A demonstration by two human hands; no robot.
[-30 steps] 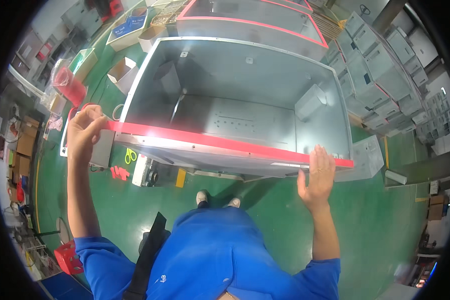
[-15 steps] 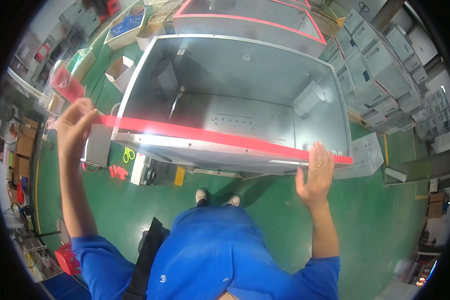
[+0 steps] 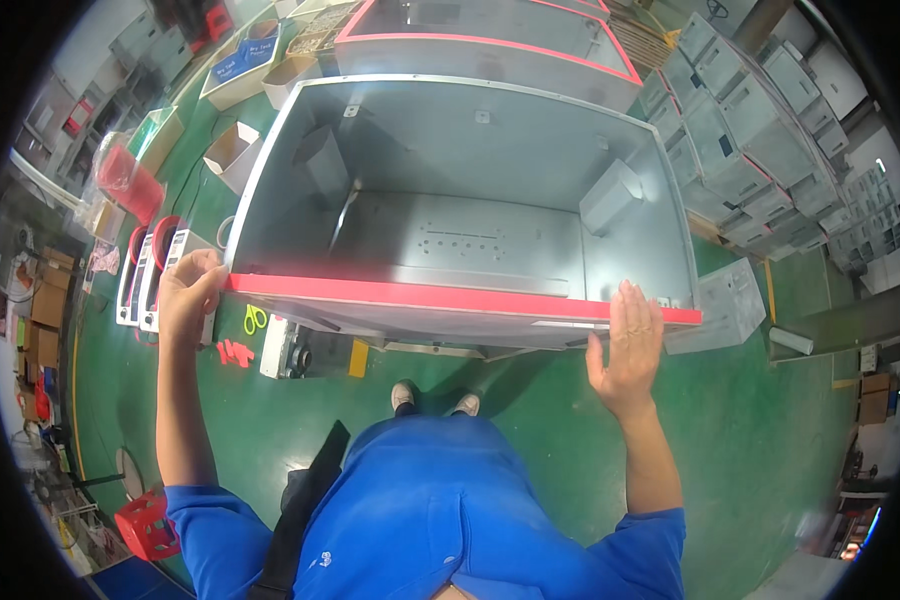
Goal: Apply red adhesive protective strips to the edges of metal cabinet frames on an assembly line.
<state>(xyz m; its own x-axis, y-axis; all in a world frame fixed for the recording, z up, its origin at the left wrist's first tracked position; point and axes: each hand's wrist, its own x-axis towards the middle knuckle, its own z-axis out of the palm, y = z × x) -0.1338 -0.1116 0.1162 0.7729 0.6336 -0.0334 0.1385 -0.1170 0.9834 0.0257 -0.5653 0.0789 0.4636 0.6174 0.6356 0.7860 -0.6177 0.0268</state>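
A red tape strip [image 3: 460, 297] lies along the front edge of an open grey metal box [image 3: 410, 145], its long axis running left to right with the rim. One end points to the box's front left corner, the other reaches the front right corner; as seen, the right end sits slightly lower than the left. The strip looks straight and taut, covering the top of the front edge.

The left hand [image 3: 188, 298] is at the front left corner, thumb and fingertips brought together and pinching the strip's left end. The right hand [image 3: 628, 350] rests flat near the front right corner, fingers extended side by side and pointing away from the person, thumb spread apart; its fingertips touch the strip without gripping it.

The box's own long axis also runs left to right. Inside, its bottom has a pattern of small holes, and a pale block-shaped part [image 3: 613, 197] stands at the right wall.

On the green floor [image 3: 540, 450], off the box's front left corner, lie yellow-green scissors [image 3: 255, 319] and, just beside them, short red tape pieces [image 3: 235, 354]. A white unit with a red roll [image 3: 153, 285] stands left of the box, near the left hand. Beyond the back edge is another grey box [image 3: 470, 65] with red-edged rims, and off the right edge rises a stack of grey metal boxes [image 3: 740, 120].
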